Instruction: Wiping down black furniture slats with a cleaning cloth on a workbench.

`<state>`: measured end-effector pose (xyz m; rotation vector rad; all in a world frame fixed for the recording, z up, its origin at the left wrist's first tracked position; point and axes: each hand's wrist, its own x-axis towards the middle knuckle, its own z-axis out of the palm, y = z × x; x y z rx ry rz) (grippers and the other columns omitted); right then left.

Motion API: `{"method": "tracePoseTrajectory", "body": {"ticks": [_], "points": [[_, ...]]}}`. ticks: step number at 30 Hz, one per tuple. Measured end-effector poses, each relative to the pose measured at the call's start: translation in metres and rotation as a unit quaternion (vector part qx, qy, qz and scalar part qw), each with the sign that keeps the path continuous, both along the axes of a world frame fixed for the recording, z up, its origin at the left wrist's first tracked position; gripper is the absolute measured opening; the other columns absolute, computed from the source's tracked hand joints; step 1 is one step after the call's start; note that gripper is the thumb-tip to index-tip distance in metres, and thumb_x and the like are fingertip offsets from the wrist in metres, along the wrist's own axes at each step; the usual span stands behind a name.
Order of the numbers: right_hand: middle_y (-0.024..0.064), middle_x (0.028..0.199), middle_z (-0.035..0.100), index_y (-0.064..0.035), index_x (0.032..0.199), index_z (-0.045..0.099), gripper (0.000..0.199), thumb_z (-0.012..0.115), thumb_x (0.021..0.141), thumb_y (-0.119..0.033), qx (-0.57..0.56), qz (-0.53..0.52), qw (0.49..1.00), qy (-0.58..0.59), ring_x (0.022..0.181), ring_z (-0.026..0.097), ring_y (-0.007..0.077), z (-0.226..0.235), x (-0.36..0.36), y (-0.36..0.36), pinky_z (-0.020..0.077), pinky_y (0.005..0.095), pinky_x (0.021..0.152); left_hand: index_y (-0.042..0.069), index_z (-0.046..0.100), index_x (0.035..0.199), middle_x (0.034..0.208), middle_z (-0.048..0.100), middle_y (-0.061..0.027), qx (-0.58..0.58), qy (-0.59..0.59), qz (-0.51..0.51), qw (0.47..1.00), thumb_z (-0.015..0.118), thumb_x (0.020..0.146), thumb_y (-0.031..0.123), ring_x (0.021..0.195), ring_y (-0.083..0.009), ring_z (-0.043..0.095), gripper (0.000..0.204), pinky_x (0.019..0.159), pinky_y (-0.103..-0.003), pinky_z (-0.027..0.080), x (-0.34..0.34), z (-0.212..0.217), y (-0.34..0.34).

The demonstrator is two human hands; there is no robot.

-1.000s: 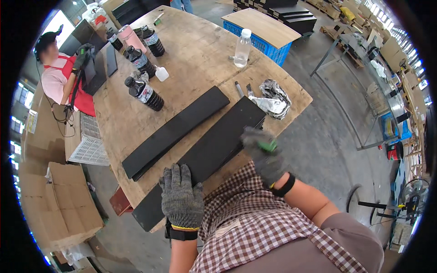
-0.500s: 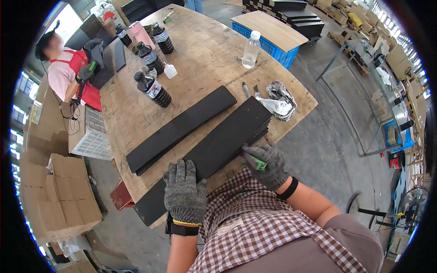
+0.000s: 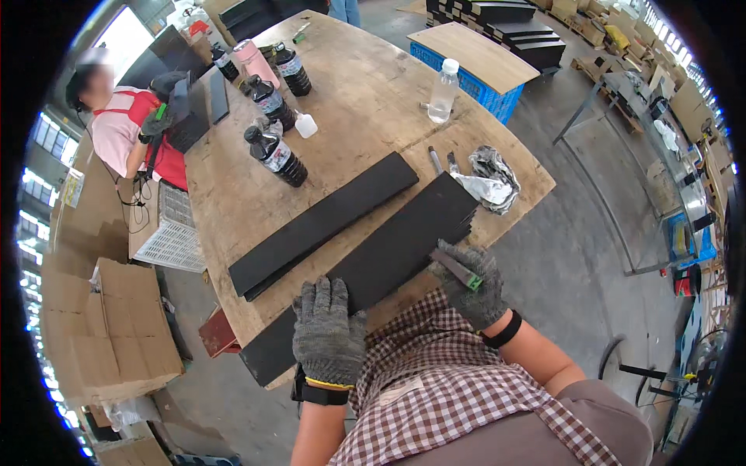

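I note the gloved left hand (image 3: 328, 332) resting flat, fingers spread, on the near black panel (image 3: 373, 268); the right hand (image 3: 474, 286) grips a green-tipped tool (image 3: 458, 269) against that panel's edge.

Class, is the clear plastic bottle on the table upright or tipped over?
Upright: the clear bottle stands on its base on the table, white cap uppermost.

One head-worn fisheye looks steeply down, close over the wooden table (image 3: 373, 101).
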<state>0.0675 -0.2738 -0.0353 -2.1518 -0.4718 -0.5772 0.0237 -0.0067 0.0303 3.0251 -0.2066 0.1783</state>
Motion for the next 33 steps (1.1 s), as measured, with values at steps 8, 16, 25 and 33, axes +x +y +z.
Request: {"method": "tracePoseTrajectory", "body": {"ticks": [8, 16, 25, 33], "points": [[0.0106, 0.110, 0.076, -0.0117, 0.110, 0.076, 0.020, 0.077, 0.091, -0.018, -0.016, 0.143, 0.989, 0.043, 0.091, 0.071, 0.0309, 0.023, -0.012, 0.027, 0.0573, 0.0417, 0.079, 0.007, 0.069, 0.133, 0.139, 0.065, -0.0236, -0.154, 0.021, -0.009, 0.988, 0.080, 0.087, 0.029, 0.131, -0.0382, 0.061, 0.052, 0.104, -0.045, 0.052, -0.001, 0.034, 0.029], [0.0094, 0.104, 0.074, -0.0018, 0.120, 0.067, 0.030, 0.070, 0.101, -0.025, 0.435, -0.012, 0.893, 0.117, 0.086, 0.069, 0.0184, 0.045, 0.006, -0.063, 0.0561, 0.0329, 0.074, 0.005, 0.074, 0.082, 0.076, 0.071, -0.0175, 0.354, -0.086, 0.196, 0.911, 0.066, 0.093, 0.034, 0.074, -0.0366, 0.068, 0.032, 0.072, -0.045, 0.053, -0.121, 0.169, 0.314], [0.0038, 0.099, 0.070, -0.0018, 0.135, 0.062, 0.046, 0.067, 0.104, -0.035, 0.512, -0.060, 0.850, 0.111, 0.078, 0.064, 0.0099, 0.124, 0.061, -0.142, 0.0500, 0.0242, 0.066, 0.002, 0.070, 0.117, 0.112, 0.073, -0.0188, 0.231, -0.248, 0.333, 0.880, 0.084, 0.077, 0.036, 0.108, -0.0387, 0.066, 0.055, 0.095, -0.050, 0.050, -0.004, 0.241, 0.310], [0.0054, 0.102, 0.071, -0.0107, 0.124, 0.067, 0.041, 0.068, 0.101, -0.044, 0.696, 0.144, 0.614, 0.343, 0.081, 0.068, 0.0165, 0.127, 0.074, -0.031, 0.0561, 0.0298, 0.065, -0.012, 0.033, 0.153, 0.142, 0.057, -0.0234, -0.266, -0.047, 0.193, 0.943, 0.097, 0.065, 0.050, 0.132, -0.0334, 0.055, 0.125, 0.111, -0.038, 0.046, 0.274, -0.005, 0.219]]}}
